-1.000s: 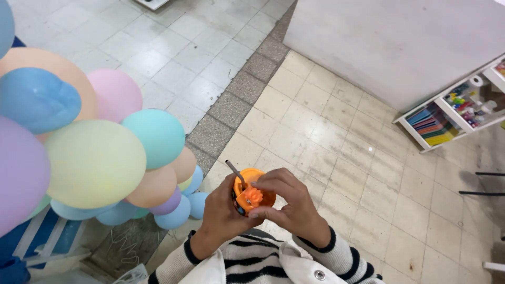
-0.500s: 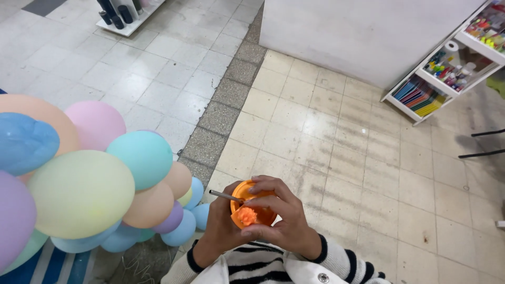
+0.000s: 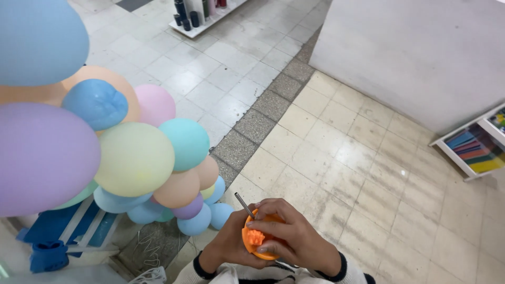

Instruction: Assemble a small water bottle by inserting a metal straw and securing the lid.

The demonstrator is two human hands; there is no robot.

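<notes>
- A large cluster of inflated balloons (image 3: 105, 147) already stands at nine o'clock in the view: lilac, pale yellow, teal, peach, pink and several blues, packed against each other, the smaller ones at the bottom. Judging from that, much of the inflating and bunching looks done.
- The orange balloon (image 3: 256, 243) at six o'clock is not inflated; it sits crumpled between both hands, well clear of the cluster, so it appears to be still in preparation.
- The left hand (image 3: 227, 248) cups the orange balloon from nine o'clock, its fingers curled closed around the rubber.
- The right hand (image 3: 292, 236) covers it from three o'clock, fingers (image 3: 263, 223) folded narrow over the top and pinching the bunched, wrinkled part.
- A thin grey rod or nozzle (image 3: 243, 204) sticks out of the balloon toward eleven o'clock; what it belongs to cannot be told.
- Materials: the inflated balloons are smooth, matte and round; the orange one is soft, slack and creased.
- The floor (image 3: 336, 152) is hard square tile, pale cream and scuffed near the person, grey-white beyond a speckled border strip.
- A white shelf (image 3: 463, 158) with coloured sheets lies at three o'clock, beside a plain white wall.
</notes>
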